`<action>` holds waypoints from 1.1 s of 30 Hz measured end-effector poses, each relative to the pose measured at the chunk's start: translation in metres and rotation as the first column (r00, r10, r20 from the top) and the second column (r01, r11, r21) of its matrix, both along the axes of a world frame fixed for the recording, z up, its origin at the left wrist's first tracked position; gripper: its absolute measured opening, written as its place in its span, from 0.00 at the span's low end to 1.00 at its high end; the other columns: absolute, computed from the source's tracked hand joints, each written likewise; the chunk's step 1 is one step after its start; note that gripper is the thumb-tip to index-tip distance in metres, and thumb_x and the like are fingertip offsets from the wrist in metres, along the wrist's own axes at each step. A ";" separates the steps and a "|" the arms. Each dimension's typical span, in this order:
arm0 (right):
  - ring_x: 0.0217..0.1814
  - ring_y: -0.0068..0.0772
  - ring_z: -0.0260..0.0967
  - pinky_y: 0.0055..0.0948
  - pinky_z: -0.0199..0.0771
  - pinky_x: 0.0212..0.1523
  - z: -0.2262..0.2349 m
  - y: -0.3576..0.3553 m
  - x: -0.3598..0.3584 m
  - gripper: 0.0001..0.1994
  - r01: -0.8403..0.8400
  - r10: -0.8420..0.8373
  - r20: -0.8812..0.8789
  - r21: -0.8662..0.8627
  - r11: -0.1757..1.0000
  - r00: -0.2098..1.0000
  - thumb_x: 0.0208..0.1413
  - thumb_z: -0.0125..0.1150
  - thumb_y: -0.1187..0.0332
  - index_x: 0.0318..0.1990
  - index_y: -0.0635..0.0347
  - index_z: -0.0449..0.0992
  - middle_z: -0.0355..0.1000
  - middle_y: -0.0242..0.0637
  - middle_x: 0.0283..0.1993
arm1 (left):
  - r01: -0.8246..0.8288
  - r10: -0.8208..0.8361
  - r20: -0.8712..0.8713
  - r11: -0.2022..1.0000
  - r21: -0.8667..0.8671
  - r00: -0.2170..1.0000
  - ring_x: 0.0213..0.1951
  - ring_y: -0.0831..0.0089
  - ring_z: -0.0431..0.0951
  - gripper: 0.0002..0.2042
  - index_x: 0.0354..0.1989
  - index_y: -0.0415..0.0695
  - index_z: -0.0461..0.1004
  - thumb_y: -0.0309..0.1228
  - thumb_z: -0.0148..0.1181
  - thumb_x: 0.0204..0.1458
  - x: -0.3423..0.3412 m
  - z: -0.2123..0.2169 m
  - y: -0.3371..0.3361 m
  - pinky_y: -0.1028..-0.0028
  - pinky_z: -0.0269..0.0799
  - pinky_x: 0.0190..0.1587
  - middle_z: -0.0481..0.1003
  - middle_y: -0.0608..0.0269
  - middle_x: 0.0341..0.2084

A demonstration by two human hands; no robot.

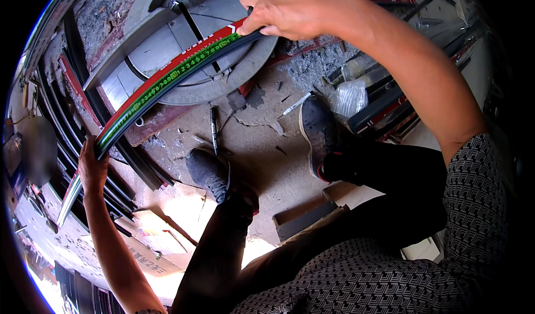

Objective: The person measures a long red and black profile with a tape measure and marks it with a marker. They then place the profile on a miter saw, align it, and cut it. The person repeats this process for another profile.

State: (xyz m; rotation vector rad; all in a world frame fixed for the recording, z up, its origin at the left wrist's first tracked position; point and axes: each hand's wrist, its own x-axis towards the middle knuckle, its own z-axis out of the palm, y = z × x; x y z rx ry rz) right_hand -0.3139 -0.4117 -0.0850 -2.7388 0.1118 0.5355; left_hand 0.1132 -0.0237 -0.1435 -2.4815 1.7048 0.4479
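A long profile strip with a red face runs slantwise in front of me, from lower left to upper right. Along its length lies a green tape measure blade with printed markings. My left hand is closed round the strip and tape at the lower left. Up at the top, my right hand is closed on the strip at the blade's far visible end, thumb and fingers pinching it; a dark bit shows between them. Beneath the strip is a round metal saw table with a slot across it.
Several dark profiles lie at the left, more at the right beside clear plastic wrap. A black marker and a white pen rest on the floor near my shoes. Cardboard lies lower left.
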 end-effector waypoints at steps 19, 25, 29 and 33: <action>0.53 0.54 0.75 0.51 0.77 0.51 -0.006 0.005 -0.006 0.15 0.008 -0.001 0.175 -0.036 0.999 0.985 0.61 0.62 0.70 0.54 0.49 0.82 0.70 0.49 0.48 | -0.055 0.055 0.009 0.998 0.013 0.998 0.51 0.49 0.80 0.26 0.60 0.44 0.73 0.25 0.70 0.51 -0.002 0.000 0.001 0.55 0.75 0.57 0.79 0.51 0.48; 0.56 0.37 0.72 0.39 0.78 0.59 -0.025 0.029 -0.032 0.24 0.177 -0.101 0.324 -0.214 0.961 0.941 0.61 0.68 0.68 0.65 0.39 0.78 0.72 0.34 0.53 | 0.025 -0.025 0.022 1.000 -0.011 0.999 0.54 0.50 0.80 0.29 0.66 0.40 0.70 0.30 0.69 0.56 -0.002 0.006 0.001 0.57 0.75 0.59 0.77 0.48 0.55; 0.55 0.40 0.72 0.40 0.79 0.59 -0.031 0.046 -0.050 0.29 0.176 -0.106 0.409 -0.136 0.975 0.906 0.59 0.70 0.69 0.68 0.40 0.74 0.71 0.34 0.55 | 0.033 -0.035 -0.024 0.996 -0.078 0.999 0.56 0.50 0.79 0.27 0.65 0.42 0.71 0.31 0.70 0.56 -0.012 0.018 0.000 0.57 0.75 0.61 0.77 0.49 0.56; 0.57 0.41 0.73 0.40 0.80 0.59 -0.034 0.066 -0.064 0.30 0.218 -0.153 0.444 -0.099 0.971 0.883 0.55 0.73 0.73 0.67 0.43 0.75 0.73 0.35 0.56 | 0.088 -0.086 0.021 0.991 -0.101 0.996 0.57 0.51 0.79 0.27 0.64 0.44 0.72 0.34 0.71 0.56 -0.023 0.030 -0.004 0.57 0.75 0.61 0.77 0.51 0.58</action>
